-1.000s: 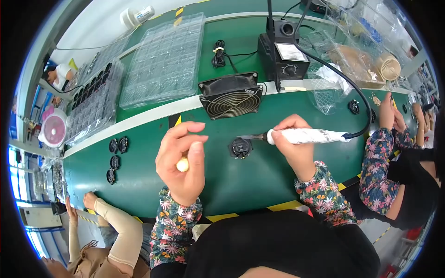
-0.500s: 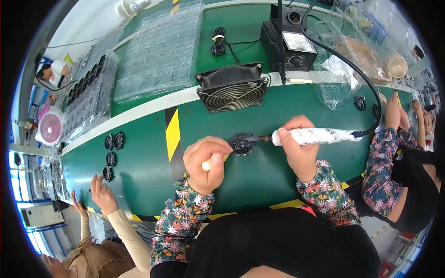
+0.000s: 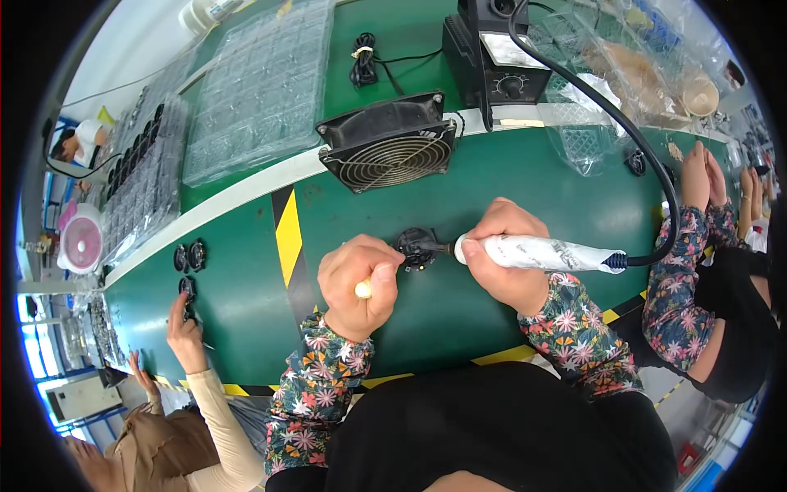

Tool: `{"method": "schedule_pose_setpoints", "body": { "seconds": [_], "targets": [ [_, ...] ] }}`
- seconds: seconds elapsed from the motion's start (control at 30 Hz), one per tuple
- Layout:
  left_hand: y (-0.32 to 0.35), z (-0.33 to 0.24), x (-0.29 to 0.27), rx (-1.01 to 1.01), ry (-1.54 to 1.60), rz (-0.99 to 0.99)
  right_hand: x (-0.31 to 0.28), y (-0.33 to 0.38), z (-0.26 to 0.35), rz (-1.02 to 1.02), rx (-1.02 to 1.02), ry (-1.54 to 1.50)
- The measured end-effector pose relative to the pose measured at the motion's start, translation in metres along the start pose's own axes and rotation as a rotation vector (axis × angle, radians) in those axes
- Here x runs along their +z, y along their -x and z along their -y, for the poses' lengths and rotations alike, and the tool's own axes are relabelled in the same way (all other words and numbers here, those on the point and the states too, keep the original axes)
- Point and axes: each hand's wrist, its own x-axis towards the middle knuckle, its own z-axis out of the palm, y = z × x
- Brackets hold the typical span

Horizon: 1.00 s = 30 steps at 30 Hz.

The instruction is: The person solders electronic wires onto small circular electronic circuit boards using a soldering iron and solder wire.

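Soldering iron [image 3: 537, 252] in right hand [image 3: 504, 258], grip closed around its white handle, tip touching a small black round part [image 3: 416, 247] at frame centre on the green tabletop [image 3: 246, 312]. Left hand [image 3: 361, 283] curled narrow just left of the part, pinching a thin yellowish piece [image 3: 361, 289]. Black fan [image 3: 388, 150] above, well apart.

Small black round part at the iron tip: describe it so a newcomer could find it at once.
Start at the square black fan on the green bench; just below it sits the small black round part, between the left hand and right hand. Unlike similar parts lying farther left, it meets the soldering iron tip.
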Motion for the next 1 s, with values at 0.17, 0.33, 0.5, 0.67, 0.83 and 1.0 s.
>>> {"method": "schedule_pose_setpoints", "body": {
  "seconds": [0.17,0.33,0.5,0.67,0.83,1.0],
  "targets": [
    [-0.0025,-0.0029,0.0019,-0.009,0.003,0.023,-0.0007,-0.0009,-0.0009,0.023,-0.020,-0.004],
    [-0.0041,-0.0048,0.0062,-0.059,-0.019,0.050,-0.0005,-0.0022,-0.0022,0.040,-0.024,0.014],
    [-0.0052,-0.0067,0.0054,-0.080,-0.036,0.023,0.0002,-0.0044,-0.0010,0.053,0.013,0.009],
    [-0.0044,-0.0062,0.0053,-0.106,-0.020,-0.007,-0.0001,-0.0049,-0.0012,0.057,0.013,0.018],
    [-0.0039,-0.0044,0.0030,-0.099,-0.001,0.000,0.0004,-0.0042,-0.0013,0.066,0.004,0.040],
    [-0.0055,-0.0058,0.0019,-0.107,-0.013,0.007,0.0006,-0.0041,-0.0010,0.070,0.023,0.030]
  ]
}}
